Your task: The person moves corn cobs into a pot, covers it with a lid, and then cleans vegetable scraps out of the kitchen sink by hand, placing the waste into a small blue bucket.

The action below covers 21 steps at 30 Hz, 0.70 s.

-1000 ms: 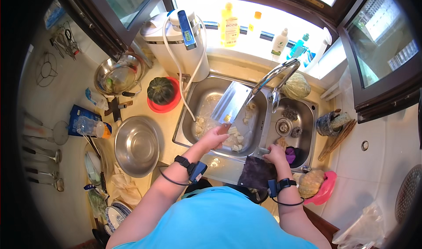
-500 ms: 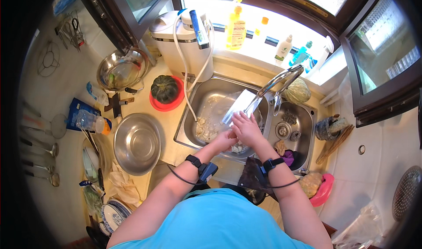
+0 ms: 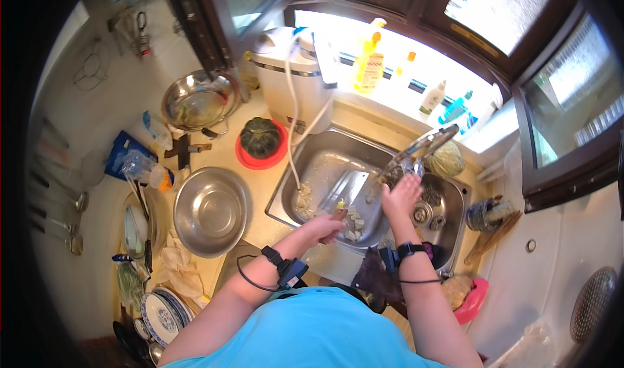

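Cleaver (image 3: 350, 187): broad metal blade, brown handle; held over the large basin (image 3: 318, 155) of a steel double sink, blade pointing away from the person. A small yellow scrap (image 3: 341, 203) shows at the blade, near the handle.

Left hand (image 3: 320, 229): fingers wrapped round the cleaver's handle, at the near edge of the large basin.

Right hand (image 3: 402, 197): holding nothing; fingers extended, thumb set apart, raised just beside the tap (image 3: 426, 142); whether it touches the tap, cannot be told.

Pale pieces (image 3: 354, 226): several, wet-looking, in the large basin, near the left hand; more lie along its left side.

Small basin (image 3: 458, 215): to the right, with drain (image 3: 422, 212) and a dark scourer (image 3: 437, 222); its near part is partly hidden by the right forearm.

Dark cloth (image 3: 376, 274): hanging at the sink's front edge.

Pale green squash (image 3: 447, 158): behind the small basin, beside the tap.

Dark green pumpkin (image 3: 260, 138): on a red plate (image 3: 252, 162), left of the sink.

Steel bowl (image 3: 211, 213): wide, on the worktop (image 3: 258, 220), nearer the person.

White appliance (image 3: 292, 85): behind the pumpkin, with a pale hose (image 3: 293, 153) reaching into the large basin.

Yellow bottle (image 3: 369, 69): on the windowsill, with smaller bottles to its right.
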Tool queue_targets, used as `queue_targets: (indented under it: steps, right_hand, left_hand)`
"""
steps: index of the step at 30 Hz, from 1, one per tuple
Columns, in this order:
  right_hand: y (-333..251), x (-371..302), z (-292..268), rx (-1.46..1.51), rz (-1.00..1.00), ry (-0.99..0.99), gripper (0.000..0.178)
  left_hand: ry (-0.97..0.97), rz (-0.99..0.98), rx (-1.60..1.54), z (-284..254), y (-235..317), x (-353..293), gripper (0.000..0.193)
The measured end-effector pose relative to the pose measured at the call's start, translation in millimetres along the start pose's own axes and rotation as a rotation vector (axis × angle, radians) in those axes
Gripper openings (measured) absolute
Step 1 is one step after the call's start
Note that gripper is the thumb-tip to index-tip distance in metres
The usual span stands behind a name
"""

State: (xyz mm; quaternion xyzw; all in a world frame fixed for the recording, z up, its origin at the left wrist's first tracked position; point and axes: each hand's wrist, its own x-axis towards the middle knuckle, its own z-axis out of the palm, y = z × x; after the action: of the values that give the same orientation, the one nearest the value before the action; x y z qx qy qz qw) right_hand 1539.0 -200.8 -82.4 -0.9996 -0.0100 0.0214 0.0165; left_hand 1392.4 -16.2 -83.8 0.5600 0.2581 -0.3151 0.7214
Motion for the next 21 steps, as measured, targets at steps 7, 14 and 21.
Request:
queue_targets:
  steps: [7,14,21]
  right_hand:
    - [32,0,1,0.080,0.023,-0.397,0.076]
    - [-38,-71,-85,0.998,-0.146,-1.084,0.054]
    - [-40,-85,-82,0.980,-0.368,-0.853,0.031]
  left_hand:
    - [-0.091,-0.049,-0.208,-6,23,-19,0.024]
    - [-0.212,-0.003,-0.341,-21,15,-11,0.045]
    - [-0.074,0.081,-0.380,-53,31,-138,0.041]
